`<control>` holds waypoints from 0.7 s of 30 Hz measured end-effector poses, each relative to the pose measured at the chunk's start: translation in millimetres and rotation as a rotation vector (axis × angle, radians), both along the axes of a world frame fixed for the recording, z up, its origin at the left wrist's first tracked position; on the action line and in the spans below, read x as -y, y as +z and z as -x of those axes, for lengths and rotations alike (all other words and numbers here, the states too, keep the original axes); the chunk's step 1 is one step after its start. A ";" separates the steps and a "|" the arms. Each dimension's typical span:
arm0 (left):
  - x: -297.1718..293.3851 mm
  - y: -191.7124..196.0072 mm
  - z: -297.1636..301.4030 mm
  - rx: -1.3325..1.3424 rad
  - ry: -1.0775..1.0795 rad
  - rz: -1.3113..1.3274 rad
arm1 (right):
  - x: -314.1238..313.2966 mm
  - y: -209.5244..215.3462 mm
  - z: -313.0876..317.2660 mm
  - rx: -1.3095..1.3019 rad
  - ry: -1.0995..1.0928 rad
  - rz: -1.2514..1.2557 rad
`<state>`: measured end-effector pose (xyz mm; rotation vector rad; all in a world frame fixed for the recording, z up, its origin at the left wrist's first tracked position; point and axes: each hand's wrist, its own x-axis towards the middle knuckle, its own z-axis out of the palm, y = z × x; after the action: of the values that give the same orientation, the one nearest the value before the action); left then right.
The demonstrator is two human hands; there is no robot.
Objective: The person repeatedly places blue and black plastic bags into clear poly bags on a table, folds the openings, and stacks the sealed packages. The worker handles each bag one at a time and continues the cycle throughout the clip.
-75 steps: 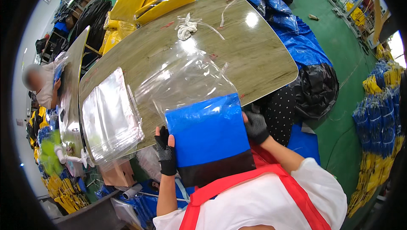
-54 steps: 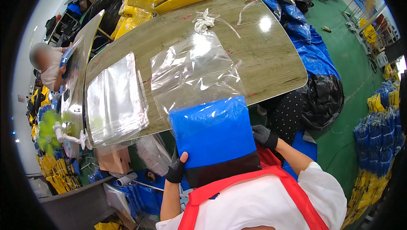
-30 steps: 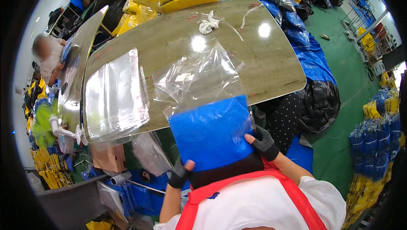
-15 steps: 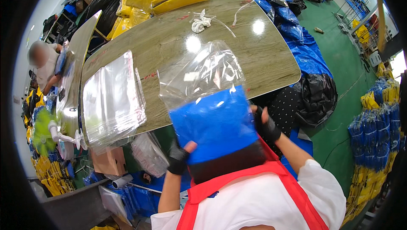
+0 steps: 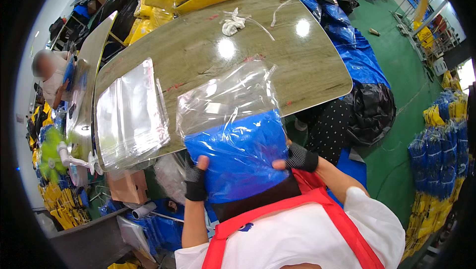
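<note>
- I take the wood-grain table [image 5: 312,56] as my landmark: the folded blue-and-black piece [image 5: 240,145] is just off its near edge, on the wearer's side, dark strip nearest the body.
- The clear bag [image 5: 228,98] lies over the blue face and runs on past the table's near edge, its slack part resting on the tabletop. Where the film ends over the dark strip, I can't tell.
- I have the left hand [image 5: 195,177], in a fingerless glove, clamped on the piece's left side, below the table's near edge: thumb over the face, fingers hidden behind.
- The right hand [image 5: 300,160] looks clamped on the opposite side, also below that edge, thumb pressed on the film; most of its fingers are out of my sight.
- I judge the piece light and soft but flat enough to keep its square shape if supported on both sides; held by one corner, I'd expect it to sag.
- The film looks thin, slippery and easy to crease or tear, so I'd avoid tugging it alone.
- For purchase I favour both side edges, thumbs above and fingers beneath, pinching fabric along with film.
- The stack of clear bags [image 5: 130,115], on the table's left part, looks equally slick.
</note>
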<state>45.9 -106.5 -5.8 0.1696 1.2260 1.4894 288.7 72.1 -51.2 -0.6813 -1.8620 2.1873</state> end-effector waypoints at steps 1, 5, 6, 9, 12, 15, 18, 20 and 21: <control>19.8 -19.5 -10.7 -0.331 -0.085 0.036 | 2.7 -4.0 -12.0 -0.058 0.062 0.010; 30.8 -22.3 -52.8 -0.347 -0.299 0.109 | -43.2 -3.2 -10.2 -0.056 0.012 0.592; 35.1 -27.3 -49.7 -0.230 -0.353 0.101 | -36.3 13.1 -1.8 -0.008 -0.098 0.620; 84.7 -80.5 -40.8 -0.247 -0.566 0.039 | 6.3 -6.4 -37.2 -0.066 0.004 0.333; 69.0 -10.6 -67.1 -0.323 -0.393 0.066 | 14.1 15.6 -68.2 0.025 0.091 0.245; 33.0 -50.1 -65.0 -0.143 -0.143 -0.142 | -8.2 39.6 -55.1 -0.241 -0.204 0.521; -49.1 -26.3 -79.5 -0.426 0.031 -0.336 | -31.8 57.8 -29.1 -0.583 -0.360 0.124; -80.2 -25.9 -84.7 -0.831 0.015 -0.279 | -41.6 70.8 -9.3 -0.482 -0.489 -0.127; -90.3 -21.9 -75.9 -0.937 -0.269 -0.168 | -58.6 89.7 -0.8 -0.458 -0.493 0.017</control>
<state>121.8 -16.2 -27.7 1.2012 1.7010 1.2858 289.4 130.7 38.5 -0.5139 -1.2856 1.8408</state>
